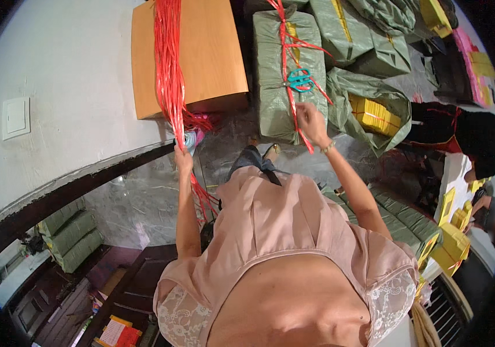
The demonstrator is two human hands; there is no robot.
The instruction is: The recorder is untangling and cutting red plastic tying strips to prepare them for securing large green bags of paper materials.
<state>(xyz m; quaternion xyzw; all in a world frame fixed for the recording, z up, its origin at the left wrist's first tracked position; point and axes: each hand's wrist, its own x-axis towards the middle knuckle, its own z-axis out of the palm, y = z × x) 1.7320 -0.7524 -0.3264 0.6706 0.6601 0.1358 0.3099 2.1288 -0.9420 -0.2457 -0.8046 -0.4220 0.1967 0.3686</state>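
Observation:
A bundle of long red plastic strings (169,63) hangs over a wooden table (213,52) and trails to the floor. My left hand (183,155) grips the strings below the table edge. My right hand (311,122) pinches a red string tied lengthwise around a green wrapped bale (270,87). Teal-handled scissors (299,80) lie on top of that bale, just beyond my right hand.
More green wrapped bales (369,40) crowd the far right; one open sack shows yellow packs (375,115). Green bales (409,220) also lie at my right and by the wall at left (71,240). A person in black (467,139) sits at right. White wall with a switch (16,117).

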